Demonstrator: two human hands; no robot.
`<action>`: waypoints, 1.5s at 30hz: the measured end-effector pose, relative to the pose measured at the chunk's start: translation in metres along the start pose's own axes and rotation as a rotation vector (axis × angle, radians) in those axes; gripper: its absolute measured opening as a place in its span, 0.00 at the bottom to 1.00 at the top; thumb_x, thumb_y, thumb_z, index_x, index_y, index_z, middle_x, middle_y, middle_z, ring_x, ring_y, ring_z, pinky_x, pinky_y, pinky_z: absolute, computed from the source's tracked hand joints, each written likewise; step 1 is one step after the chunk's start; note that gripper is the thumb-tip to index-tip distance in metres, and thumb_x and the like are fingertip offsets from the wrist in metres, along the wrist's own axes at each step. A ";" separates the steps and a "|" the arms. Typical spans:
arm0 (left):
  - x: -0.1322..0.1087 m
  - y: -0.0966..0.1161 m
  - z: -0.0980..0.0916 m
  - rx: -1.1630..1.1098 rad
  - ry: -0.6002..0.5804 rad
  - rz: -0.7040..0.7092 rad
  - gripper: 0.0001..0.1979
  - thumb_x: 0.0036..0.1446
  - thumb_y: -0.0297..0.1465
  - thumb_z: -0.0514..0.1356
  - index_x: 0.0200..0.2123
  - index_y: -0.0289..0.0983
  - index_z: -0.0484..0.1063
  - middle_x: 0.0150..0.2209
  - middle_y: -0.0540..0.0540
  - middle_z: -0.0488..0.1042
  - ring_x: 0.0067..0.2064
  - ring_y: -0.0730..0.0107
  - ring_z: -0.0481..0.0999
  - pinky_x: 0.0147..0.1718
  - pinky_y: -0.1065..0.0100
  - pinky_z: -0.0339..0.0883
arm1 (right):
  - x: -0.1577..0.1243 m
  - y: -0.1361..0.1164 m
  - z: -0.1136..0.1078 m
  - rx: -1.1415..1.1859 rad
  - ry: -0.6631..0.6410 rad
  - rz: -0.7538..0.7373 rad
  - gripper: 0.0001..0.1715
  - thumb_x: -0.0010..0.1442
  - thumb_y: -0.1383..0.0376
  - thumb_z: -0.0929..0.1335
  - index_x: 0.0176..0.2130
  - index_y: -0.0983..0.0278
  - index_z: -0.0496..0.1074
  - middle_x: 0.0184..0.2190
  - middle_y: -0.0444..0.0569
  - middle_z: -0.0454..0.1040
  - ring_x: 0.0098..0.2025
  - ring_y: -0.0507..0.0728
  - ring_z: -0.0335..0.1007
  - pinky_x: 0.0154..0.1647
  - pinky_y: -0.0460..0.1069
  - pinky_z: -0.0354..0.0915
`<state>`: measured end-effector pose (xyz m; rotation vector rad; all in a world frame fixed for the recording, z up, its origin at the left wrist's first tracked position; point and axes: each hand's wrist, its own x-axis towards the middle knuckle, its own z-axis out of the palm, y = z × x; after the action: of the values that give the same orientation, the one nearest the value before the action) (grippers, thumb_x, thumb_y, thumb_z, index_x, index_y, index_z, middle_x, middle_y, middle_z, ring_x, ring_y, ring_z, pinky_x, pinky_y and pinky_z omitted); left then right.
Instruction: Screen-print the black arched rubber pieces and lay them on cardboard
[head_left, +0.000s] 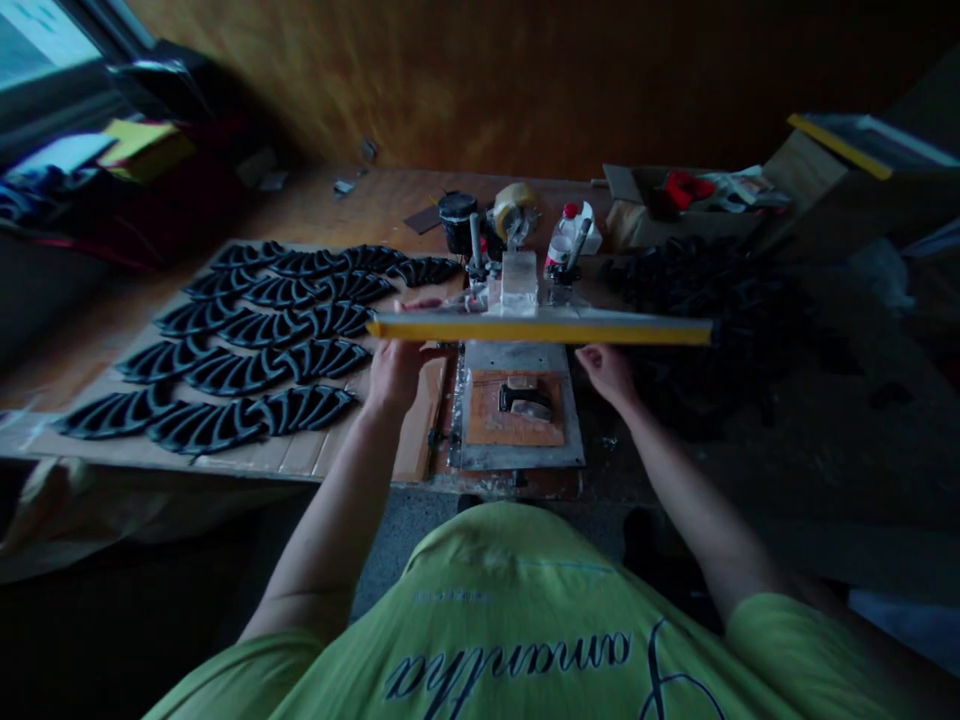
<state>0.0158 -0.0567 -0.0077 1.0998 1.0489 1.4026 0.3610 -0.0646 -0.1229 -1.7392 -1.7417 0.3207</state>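
A yellow-edged screen printing frame (540,331) is tilted up, seen nearly edge-on above the grey base plate (517,458). My left hand (396,372) is closed around its left end, with fingers showing above and below the edge. Just under the frame, on the right, my right hand (606,372) is closed; what its fingers hold, if anything, I cannot make out. Between and below the hands, a small black curved part (525,400) sits on a brown block (484,425) on the plate. A taped clamp arm (519,282) stands behind the frame.
Rows of black ribbed curved parts (247,325) lie on cardboard at left. A dark heap of similar parts (697,310) is at right. Behind stand a black tub (456,220), a tape roll (516,210), a red-capped bottle (566,235) and a cardboard box (637,215).
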 end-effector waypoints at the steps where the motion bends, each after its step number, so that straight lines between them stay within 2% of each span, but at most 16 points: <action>1: 0.012 0.008 0.007 -0.028 -0.009 0.013 0.27 0.60 0.57 0.54 0.40 0.39 0.74 0.35 0.43 0.80 0.39 0.64 0.80 0.33 0.65 0.74 | -0.015 -0.005 0.015 -0.039 -0.061 -0.032 0.22 0.65 0.47 0.65 0.37 0.62 0.73 0.31 0.49 0.75 0.36 0.58 0.71 0.40 0.52 0.67; 4: 0.030 0.017 0.022 -0.085 0.009 0.008 0.25 0.63 0.55 0.52 0.43 0.39 0.70 0.32 0.45 0.79 0.38 0.66 0.80 0.35 0.64 0.74 | -0.046 -0.031 0.052 -0.261 -0.216 -0.129 0.20 0.61 0.49 0.71 0.37 0.64 0.73 0.40 0.56 0.76 0.46 0.62 0.70 0.46 0.54 0.65; 7: 0.006 -0.003 0.029 -0.091 0.102 0.000 0.26 0.62 0.55 0.54 0.49 0.41 0.67 0.34 0.47 0.79 0.34 0.69 0.79 0.33 0.67 0.73 | -0.052 -0.055 0.064 -0.388 -0.306 -0.087 0.13 0.66 0.57 0.68 0.39 0.65 0.72 0.41 0.59 0.76 0.48 0.62 0.69 0.47 0.53 0.64; 9: -0.032 -0.031 0.031 -0.045 0.027 -0.168 0.29 0.58 0.57 0.57 0.49 0.40 0.68 0.36 0.44 0.80 0.34 0.67 0.79 0.32 0.67 0.72 | -0.055 -0.069 0.064 -0.382 -0.297 -0.004 0.11 0.69 0.60 0.65 0.42 0.66 0.72 0.39 0.59 0.77 0.46 0.62 0.70 0.46 0.53 0.64; 11: -0.074 -0.063 0.034 0.039 -0.253 -0.553 0.32 0.54 0.58 0.60 0.48 0.37 0.71 0.39 0.38 0.81 0.39 0.59 0.80 0.33 0.64 0.73 | -0.066 -0.087 0.065 -0.341 -0.233 0.043 0.13 0.70 0.60 0.63 0.43 0.66 0.71 0.39 0.59 0.76 0.46 0.62 0.70 0.46 0.53 0.64; 12: -0.092 -0.077 0.036 0.037 -0.314 -0.679 0.33 0.54 0.58 0.60 0.50 0.37 0.71 0.42 0.36 0.80 0.42 0.55 0.81 0.35 0.62 0.73 | -0.073 -0.096 0.067 -0.308 -0.201 0.026 0.13 0.71 0.60 0.62 0.43 0.66 0.71 0.39 0.58 0.76 0.46 0.62 0.70 0.47 0.54 0.64; 14: -0.114 -0.101 0.036 -0.029 -0.316 -0.792 0.32 0.56 0.59 0.57 0.48 0.37 0.71 0.44 0.37 0.80 0.45 0.54 0.80 0.37 0.61 0.73 | -0.090 -0.112 0.072 -0.210 -0.197 -0.118 0.11 0.70 0.62 0.63 0.42 0.64 0.72 0.40 0.56 0.76 0.47 0.62 0.69 0.50 0.54 0.64; 16: -0.115 -0.115 0.026 -0.048 -0.205 -0.810 0.27 0.59 0.55 0.55 0.43 0.36 0.71 0.40 0.39 0.79 0.41 0.59 0.80 0.36 0.63 0.73 | -0.099 -0.115 0.071 -0.089 -0.249 -0.325 0.09 0.70 0.66 0.63 0.43 0.63 0.73 0.42 0.53 0.75 0.49 0.60 0.68 0.52 0.53 0.64; 19: -0.086 -0.126 -0.013 0.226 -0.054 -0.724 0.20 0.62 0.48 0.52 0.39 0.37 0.69 0.33 0.44 0.77 0.32 0.65 0.78 0.31 0.66 0.71 | -0.088 -0.077 0.048 -0.076 -0.267 -0.379 0.16 0.67 0.73 0.62 0.47 0.61 0.74 0.47 0.51 0.75 0.51 0.58 0.67 0.54 0.52 0.63; 24: -0.049 -0.138 -0.098 1.217 -0.089 -0.518 0.19 0.64 0.45 0.51 0.45 0.38 0.72 0.36 0.39 0.78 0.40 0.54 0.80 0.37 0.60 0.71 | -0.057 0.049 -0.023 -0.560 -0.201 0.077 0.26 0.58 0.79 0.61 0.49 0.63 0.77 0.51 0.59 0.73 0.53 0.63 0.65 0.53 0.55 0.62; 27: -0.055 -0.148 -0.121 1.550 -0.175 -0.497 0.23 0.66 0.44 0.49 0.49 0.34 0.73 0.44 0.30 0.78 0.48 0.44 0.79 0.45 0.50 0.69 | -0.062 0.103 -0.041 -0.647 -0.325 0.075 0.33 0.56 0.78 0.62 0.56 0.60 0.74 0.50 0.56 0.75 0.53 0.62 0.64 0.52 0.54 0.61; 30: -0.065 -0.155 -0.126 1.585 -0.193 -0.515 0.26 0.66 0.46 0.47 0.50 0.33 0.72 0.51 0.28 0.76 0.52 0.40 0.77 0.50 0.45 0.66 | -0.072 0.126 -0.039 -0.637 -0.311 -0.032 0.35 0.57 0.77 0.61 0.60 0.57 0.71 0.47 0.53 0.77 0.54 0.61 0.64 0.56 0.56 0.57; 34: -0.065 -0.147 -0.131 1.616 -0.163 -0.479 0.32 0.65 0.53 0.46 0.49 0.33 0.73 0.52 0.27 0.75 0.54 0.38 0.75 0.50 0.44 0.66 | -0.073 0.108 -0.025 -0.613 -0.215 -0.123 0.33 0.61 0.74 0.61 0.64 0.61 0.68 0.44 0.55 0.78 0.48 0.62 0.68 0.54 0.57 0.58; 38: -0.047 -0.122 -0.120 1.418 -0.061 -0.344 0.27 0.66 0.50 0.48 0.42 0.35 0.75 0.44 0.32 0.77 0.46 0.49 0.79 0.43 0.56 0.69 | -0.069 0.040 0.010 -0.437 -0.202 -0.257 0.29 0.68 0.67 0.61 0.67 0.63 0.64 0.42 0.56 0.77 0.45 0.61 0.70 0.47 0.53 0.63; 41: -0.020 -0.092 -0.089 1.001 -0.003 -0.160 0.26 0.67 0.50 0.47 0.44 0.37 0.74 0.34 0.41 0.77 0.34 0.64 0.78 0.33 0.66 0.69 | -0.060 -0.010 0.044 -0.266 -0.252 -0.413 0.24 0.70 0.66 0.62 0.62 0.58 0.71 0.42 0.52 0.77 0.45 0.58 0.69 0.47 0.50 0.64; 45: 0.018 -0.035 -0.029 0.351 0.041 0.120 0.29 0.65 0.55 0.47 0.55 0.40 0.68 0.29 0.49 0.72 0.24 0.75 0.70 0.25 0.73 0.66 | -0.049 -0.045 0.077 -0.243 -0.292 -0.465 0.18 0.68 0.67 0.64 0.53 0.55 0.79 0.38 0.50 0.76 0.43 0.58 0.67 0.45 0.51 0.63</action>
<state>-0.0069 -0.0366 -0.0457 1.4119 1.3111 1.3707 0.2755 -0.0952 -0.1679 -1.4337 -2.4174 0.1672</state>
